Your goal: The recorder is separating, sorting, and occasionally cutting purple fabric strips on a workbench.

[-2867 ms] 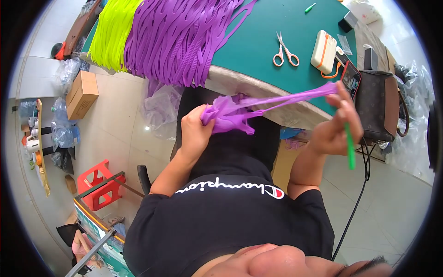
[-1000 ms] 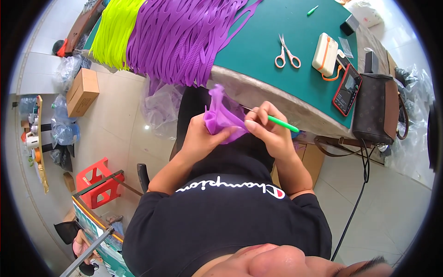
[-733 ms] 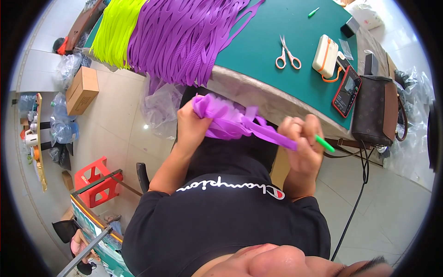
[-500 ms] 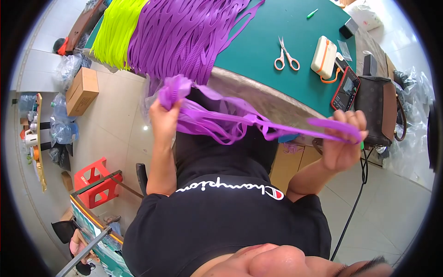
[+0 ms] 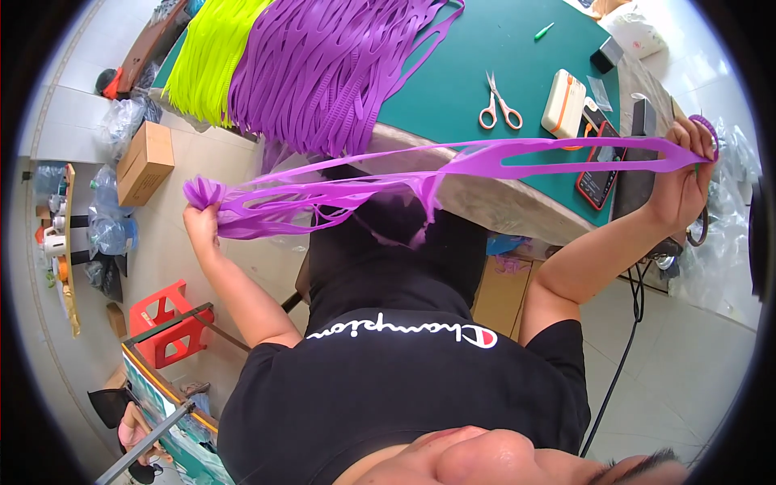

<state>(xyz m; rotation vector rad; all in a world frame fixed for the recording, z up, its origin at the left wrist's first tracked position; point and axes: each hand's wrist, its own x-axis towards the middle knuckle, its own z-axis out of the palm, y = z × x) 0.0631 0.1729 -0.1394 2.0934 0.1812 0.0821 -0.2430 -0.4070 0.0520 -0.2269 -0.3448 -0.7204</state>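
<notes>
purple strips (image 5: 453,166) | soft, stretchy, light | ends pinched in closed left hand (image 5: 202,222) and right hand (image 5: 683,174) | stretched past desk (image 5: 485,40) edge

- Purple strips (image 5: 453,166) that I stretch look like smooth, rubbery plastic.
- Table top (image 5: 485,40): matt green mat.
- Scissors (image 5: 499,103): shiny metal blades, plastic handles.

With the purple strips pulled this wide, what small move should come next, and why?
Probably bring the right hand back toward the left hand: the purple strips are stretched taut between both grips, arms spread wide, leaving little room to pull further.
</notes>
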